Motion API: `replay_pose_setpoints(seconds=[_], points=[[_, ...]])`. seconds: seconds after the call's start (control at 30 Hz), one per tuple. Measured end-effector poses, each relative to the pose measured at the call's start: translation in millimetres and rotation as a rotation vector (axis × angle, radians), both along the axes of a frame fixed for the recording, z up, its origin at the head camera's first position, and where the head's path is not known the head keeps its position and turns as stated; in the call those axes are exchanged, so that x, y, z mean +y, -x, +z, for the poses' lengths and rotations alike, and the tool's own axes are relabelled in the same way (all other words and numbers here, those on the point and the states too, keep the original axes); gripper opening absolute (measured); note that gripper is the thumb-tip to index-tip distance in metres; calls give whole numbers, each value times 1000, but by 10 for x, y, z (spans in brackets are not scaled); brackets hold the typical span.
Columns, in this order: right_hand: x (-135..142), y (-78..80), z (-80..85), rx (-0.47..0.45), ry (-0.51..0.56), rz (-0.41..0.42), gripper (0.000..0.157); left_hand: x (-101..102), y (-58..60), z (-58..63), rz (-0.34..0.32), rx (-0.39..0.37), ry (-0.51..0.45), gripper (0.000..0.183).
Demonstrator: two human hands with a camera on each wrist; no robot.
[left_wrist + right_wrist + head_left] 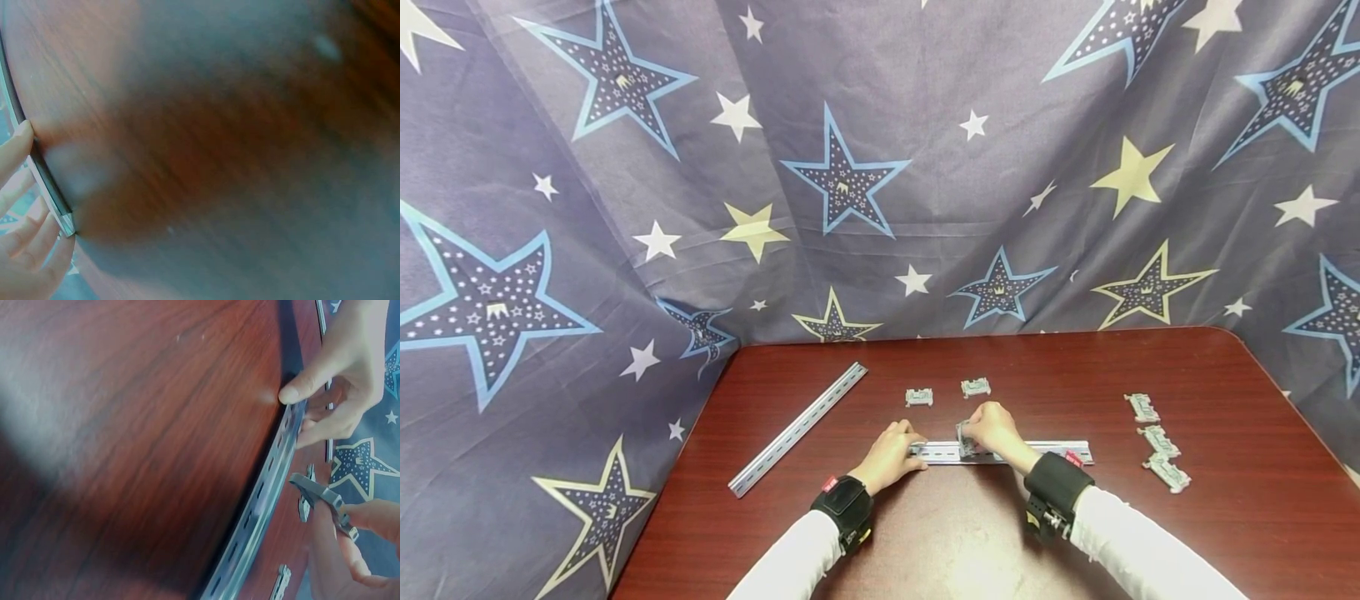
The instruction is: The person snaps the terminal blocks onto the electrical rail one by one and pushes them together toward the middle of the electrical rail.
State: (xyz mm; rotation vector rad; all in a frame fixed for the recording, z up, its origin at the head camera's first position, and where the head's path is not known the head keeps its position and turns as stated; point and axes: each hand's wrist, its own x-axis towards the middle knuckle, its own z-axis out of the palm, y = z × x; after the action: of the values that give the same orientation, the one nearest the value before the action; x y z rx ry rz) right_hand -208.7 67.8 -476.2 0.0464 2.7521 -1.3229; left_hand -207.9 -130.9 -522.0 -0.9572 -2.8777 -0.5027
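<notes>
A slotted metal DIN rail [1052,451] lies crosswise on the table in front of the person. Its left end is held by the left hand [887,458], thumb on the near edge and fingers along the far side; the left wrist view shows these fingers [15,153] on the rail [47,178]. Between thumb and fingers, the right hand [997,432] pinches a grey terminal block [964,439] just over the rail, right of the left hand. In the right wrist view this block [320,492] is tilted, one end pointing toward the rail [257,515].
Behind the rail lie two more terminal blocks, one left [919,397] and one right [976,387]. Three others [1159,441] form a column at the right. A second rail [797,429] lies slanted on the left. A star-patterned curtain [865,275] hangs behind the table [1247,533].
</notes>
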Motion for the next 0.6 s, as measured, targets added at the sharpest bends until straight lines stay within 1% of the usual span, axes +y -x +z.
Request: replay_pose_setpoints(seconds=[0.23, 0.5, 0.6], points=[[-94, -44, -17, 4, 26, 13, 5, -4, -4, 11, -2, 1, 2, 31], [-171, -65, -66, 10, -9, 14, 10, -2, -1, 10, -6, 2, -5, 31], [-194, -74, -98, 10, 2, 12, 10, 2, 1, 7, -6, 2, -4, 32]])
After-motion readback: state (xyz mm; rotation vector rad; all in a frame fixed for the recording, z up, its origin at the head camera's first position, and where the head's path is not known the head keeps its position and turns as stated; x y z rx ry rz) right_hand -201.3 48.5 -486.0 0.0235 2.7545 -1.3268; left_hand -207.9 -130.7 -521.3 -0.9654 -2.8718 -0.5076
